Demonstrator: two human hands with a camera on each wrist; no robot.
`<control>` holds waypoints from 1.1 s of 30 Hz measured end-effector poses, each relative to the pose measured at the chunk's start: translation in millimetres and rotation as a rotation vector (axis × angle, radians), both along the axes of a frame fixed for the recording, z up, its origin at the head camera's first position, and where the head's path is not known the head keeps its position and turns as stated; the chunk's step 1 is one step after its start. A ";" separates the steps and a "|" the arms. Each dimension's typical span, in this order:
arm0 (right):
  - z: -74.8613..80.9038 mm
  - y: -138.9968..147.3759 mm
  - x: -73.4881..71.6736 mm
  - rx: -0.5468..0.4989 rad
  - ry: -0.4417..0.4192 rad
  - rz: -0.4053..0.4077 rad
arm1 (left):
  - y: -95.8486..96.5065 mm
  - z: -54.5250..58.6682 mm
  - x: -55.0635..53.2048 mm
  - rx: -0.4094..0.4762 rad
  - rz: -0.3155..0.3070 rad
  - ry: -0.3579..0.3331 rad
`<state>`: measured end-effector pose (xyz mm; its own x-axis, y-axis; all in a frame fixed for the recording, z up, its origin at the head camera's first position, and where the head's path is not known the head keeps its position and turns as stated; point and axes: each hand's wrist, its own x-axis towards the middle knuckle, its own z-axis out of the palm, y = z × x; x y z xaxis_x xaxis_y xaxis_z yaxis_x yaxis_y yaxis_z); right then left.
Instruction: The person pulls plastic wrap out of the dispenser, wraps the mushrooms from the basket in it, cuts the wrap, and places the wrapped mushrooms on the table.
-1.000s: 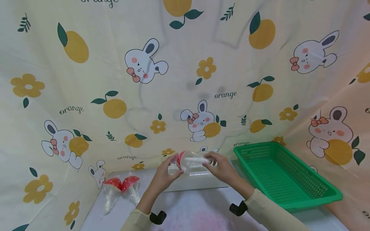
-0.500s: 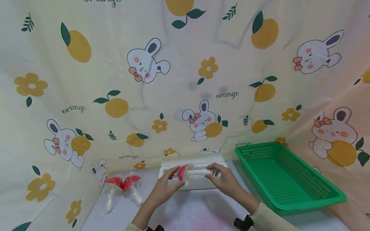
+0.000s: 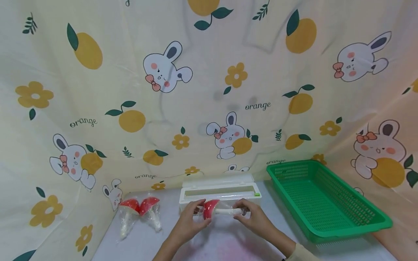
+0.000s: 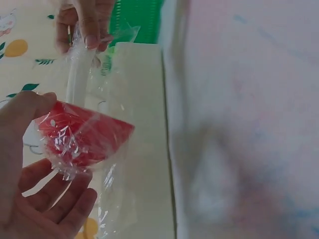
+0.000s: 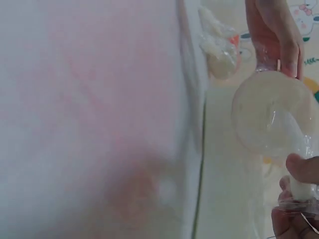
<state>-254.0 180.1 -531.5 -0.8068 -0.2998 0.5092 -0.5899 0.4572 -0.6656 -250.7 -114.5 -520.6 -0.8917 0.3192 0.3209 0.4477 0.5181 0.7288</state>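
A toy mushroom [image 3: 210,209] with a red cap and white stem lies sideways between my hands, wrapped in clear cling film. My left hand [image 3: 189,223] holds it at the cap; in the left wrist view its thumb and fingers sit around the red cap [image 4: 82,134]. With thumb and fingers my right hand [image 3: 258,219] pinches the film-covered stem end. The right wrist view shows the pale underside of the cap [image 5: 269,112]. Just behind the hands stands a white cling film dispenser [image 3: 184,197], its lid raised and a film roll [image 3: 222,195] inside.
Two film-wrapped red-capped mushrooms [image 3: 150,207] lie side by side at the table's left. A green plastic basket [image 3: 326,232] stands at the right. Behind the table [image 3: 111,246] hangs a patterned cloth [image 3: 202,83].
Both hands have brought the wrapped mushroom down and toward the body, from over the dispenser to in front of it. The dispenser's open top now shows.
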 end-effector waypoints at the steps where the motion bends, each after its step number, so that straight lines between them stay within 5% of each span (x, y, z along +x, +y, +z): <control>1: -2.8 1.3 0.7 0.005 -0.008 0.016 | 1.0 -2.3 1.0 -0.017 -0.006 0.028; 10: -22.8 12.9 1.7 0.000 -0.052 0.143 | 10.8 -15.9 7.2 -0.160 -0.016 0.100; 18: -34.0 16.1 -6.3 0.030 -0.140 0.144 | 17.7 -27.2 6.1 -0.245 -0.010 0.183; 26: -44.9 16.3 -12.3 0.041 -0.230 0.115 | 19.7 -28.0 3.6 -0.333 0.039 0.188; 33: -48.8 20.0 -14.6 0.069 -0.259 0.095 | 24.5 -26.0 1.3 -0.326 0.049 0.184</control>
